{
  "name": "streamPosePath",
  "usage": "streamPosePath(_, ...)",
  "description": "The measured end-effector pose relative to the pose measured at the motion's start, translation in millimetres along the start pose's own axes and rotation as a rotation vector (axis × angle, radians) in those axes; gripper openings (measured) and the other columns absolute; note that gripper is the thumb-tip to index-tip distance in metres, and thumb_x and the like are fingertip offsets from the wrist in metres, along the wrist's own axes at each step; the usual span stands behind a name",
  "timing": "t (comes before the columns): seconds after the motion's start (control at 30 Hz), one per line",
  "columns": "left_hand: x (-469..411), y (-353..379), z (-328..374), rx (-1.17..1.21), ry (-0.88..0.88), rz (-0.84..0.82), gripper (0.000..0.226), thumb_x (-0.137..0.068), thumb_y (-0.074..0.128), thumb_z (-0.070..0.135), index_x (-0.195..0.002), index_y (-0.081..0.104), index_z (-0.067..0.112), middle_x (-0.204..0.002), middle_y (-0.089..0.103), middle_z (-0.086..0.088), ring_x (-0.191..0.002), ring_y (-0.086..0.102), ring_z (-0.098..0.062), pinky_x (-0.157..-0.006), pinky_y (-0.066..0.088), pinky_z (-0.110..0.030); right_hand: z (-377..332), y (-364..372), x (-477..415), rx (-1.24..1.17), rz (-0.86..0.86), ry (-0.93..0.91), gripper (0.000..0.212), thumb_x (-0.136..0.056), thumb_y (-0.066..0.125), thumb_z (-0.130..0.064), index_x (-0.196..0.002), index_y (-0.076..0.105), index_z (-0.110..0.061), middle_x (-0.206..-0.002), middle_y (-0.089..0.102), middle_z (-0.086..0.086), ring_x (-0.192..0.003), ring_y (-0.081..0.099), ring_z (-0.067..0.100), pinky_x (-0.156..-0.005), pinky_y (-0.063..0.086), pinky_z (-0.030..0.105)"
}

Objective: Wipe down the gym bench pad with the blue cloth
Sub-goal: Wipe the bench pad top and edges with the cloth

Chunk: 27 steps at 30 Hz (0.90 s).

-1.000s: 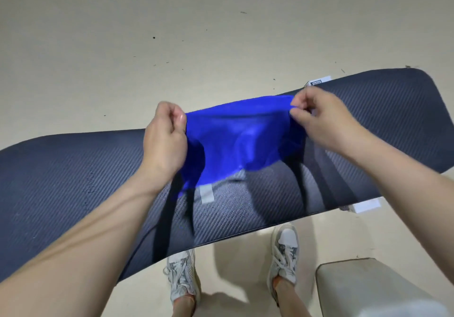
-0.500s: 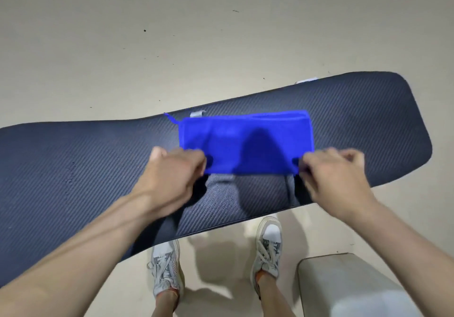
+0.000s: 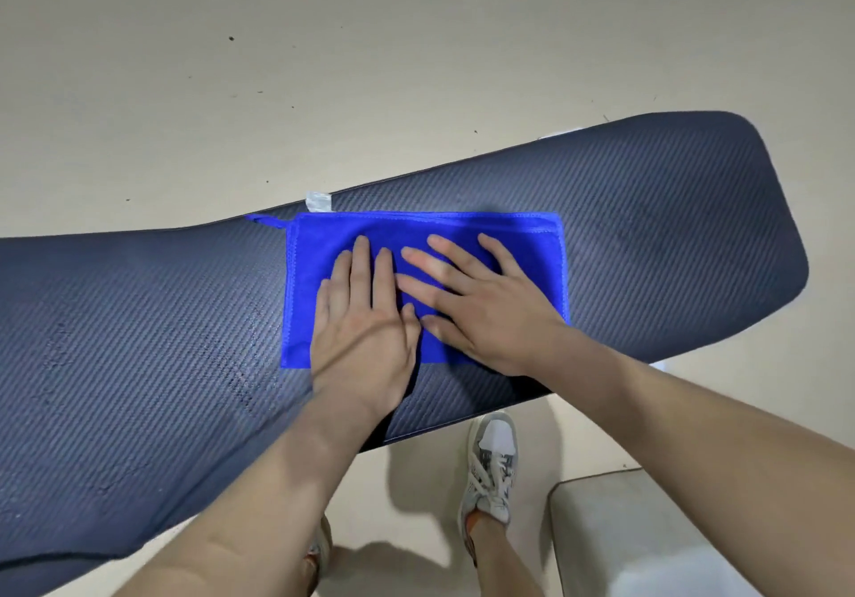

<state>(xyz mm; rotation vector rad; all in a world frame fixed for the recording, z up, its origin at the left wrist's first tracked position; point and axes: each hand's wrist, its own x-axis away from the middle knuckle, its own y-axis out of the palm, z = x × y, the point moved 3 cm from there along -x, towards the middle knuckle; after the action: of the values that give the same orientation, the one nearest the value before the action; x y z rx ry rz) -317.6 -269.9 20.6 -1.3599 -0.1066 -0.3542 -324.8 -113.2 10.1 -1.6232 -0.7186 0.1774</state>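
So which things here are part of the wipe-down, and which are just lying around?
In the job:
blue cloth
bench pad
left hand and right hand, both flat on the cloth

Just around:
white tag at the pad's far edge
grey block, lower right
shoes

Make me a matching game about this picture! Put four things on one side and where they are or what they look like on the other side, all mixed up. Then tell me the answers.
Things:
1. blue cloth
2. bench pad
3. shoe
4. left hand

Descriptions:
a. grey and white, standing on the floor
b. long and dark, with a woven pattern
c. spread out flat on the pad
d. fingers straight, pressing down on the cloth

Right pairs: 1-c, 2-b, 3-a, 4-d
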Motion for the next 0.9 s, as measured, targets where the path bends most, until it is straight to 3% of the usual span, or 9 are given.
streamPosePath(0.1, -24.6, 1.8, 9.9, -0.052, 0.093, -0.006, 0.063, -0.093, 0.026, 0.040, -0.148, 0.026, 0.011, -0.157, 0.021, -0.012, -0.145, 0.019, -0.029, -0.115, 0.017, -0.046, 8.2, 1.8, 4.5, -0.043, 0.099, 0.173, 0.052, -0.099, 0.030, -0.048, -0.150, 0.028, -0.036, -0.159, 0.025, -0.010, -0.147, 0.021, 0.016, -0.116, 0.015, 0.052)
streamPosePath(0.23, -82.6, 2.7, 60.3, -0.083, 0.398, -0.103, 0.064, -0.093, 0.019, 0.047, -0.151, 0.013, 0.021, -0.161, 0.005, -0.001, -0.148, 0.003, -0.020, -0.118, 0.003, -0.042, 26.6, 9.0, 32.0, -0.117, 0.221, 0.628, 0.054, -0.098, 0.028, -0.045, -0.151, 0.028, -0.031, -0.159, 0.026, -0.009, -0.147, 0.020, 0.016, -0.116, 0.016, 0.049)
streamPosePath(0.33, -98.9, 4.5, 107.3, -0.084, 0.563, -0.099, 0.057, -0.096, 0.028, 0.041, -0.149, 0.025, 0.022, -0.160, 0.014, 0.001, -0.147, 0.007, -0.018, -0.118, 0.008, -0.043, 34.5, 12.0, 59.1, -0.156, 0.227, 0.804, 0.057, -0.098, 0.029, -0.044, -0.152, 0.027, -0.026, -0.161, 0.021, -0.008, -0.148, 0.016, 0.015, -0.116, 0.016, 0.047)
streamPosePath(0.4, -96.7, 6.0, 115.4, -0.064, 0.551, -0.088, 0.053, -0.095, 0.032, 0.037, -0.146, 0.032, 0.022, -0.159, 0.018, 0.001, -0.147, 0.010, -0.018, -0.118, 0.010, -0.042, 33.6, 10.5, 69.4, -0.121, 0.222, 0.788, 0.057, -0.097, 0.033, -0.042, -0.151, 0.030, -0.024, -0.160, 0.024, -0.004, -0.148, 0.019, 0.017, -0.114, 0.020, 0.046)
streamPosePath(0.53, -82.7, 11.3, 87.7, -0.136, 0.464, -0.055, 0.058, -0.095, 0.023, 0.044, -0.150, 0.020, 0.025, -0.160, 0.012, -0.002, -0.147, 0.009, -0.020, -0.117, 0.008, -0.042, 39.2, 9.5, 60.0, -0.061, 0.258, 0.622, 0.055, -0.094, 0.039, -0.041, -0.146, 0.040, -0.022, -0.156, 0.035, 0.000, -0.145, 0.027, 0.017, -0.115, 0.023, 0.045)
streamPosePath(0.67, -79.9, 4.1, 61.0, -0.141, 0.382, -0.065, 0.065, -0.092, 0.024, 0.048, -0.151, 0.017, 0.020, -0.160, 0.012, -0.002, -0.147, 0.009, -0.019, -0.117, 0.010, -0.044, 32.0, 12.7, 42.8, -0.095, 0.240, 0.470, 0.057, -0.095, 0.039, -0.040, -0.149, 0.034, -0.022, -0.159, 0.028, -0.001, -0.147, 0.021, 0.016, -0.118, 0.016, 0.046)
streamPosePath(0.8, -89.9, 5.6, 95.9, -0.094, 0.297, -0.067, 0.065, -0.094, 0.027, 0.044, -0.151, 0.013, 0.018, -0.161, 0.003, -0.002, -0.148, 0.000, -0.018, -0.117, 0.004, -0.046, 51.4, 15.2, 55.4, -0.100, 0.290, 0.558, 0.058, -0.094, 0.040, -0.042, -0.149, 0.036, -0.022, -0.158, 0.029, -0.005, -0.147, 0.023, 0.013, -0.118, 0.018, 0.044)
streamPosePath(0.9, -105.2, 19.5, 147.6, -0.141, 0.362, -0.040, 0.063, -0.096, 0.025, 0.043, -0.152, 0.009, 0.020, -0.161, -0.001, -0.002, -0.148, -0.002, -0.017, -0.116, 0.001, -0.047, 76.3, 19.1, 75.3, -0.110, 0.331, 0.728, 0.061, -0.093, 0.040, -0.044, -0.149, 0.034, -0.022, -0.158, 0.029, -0.006, -0.146, 0.024, 0.013, -0.117, 0.019, 0.042)
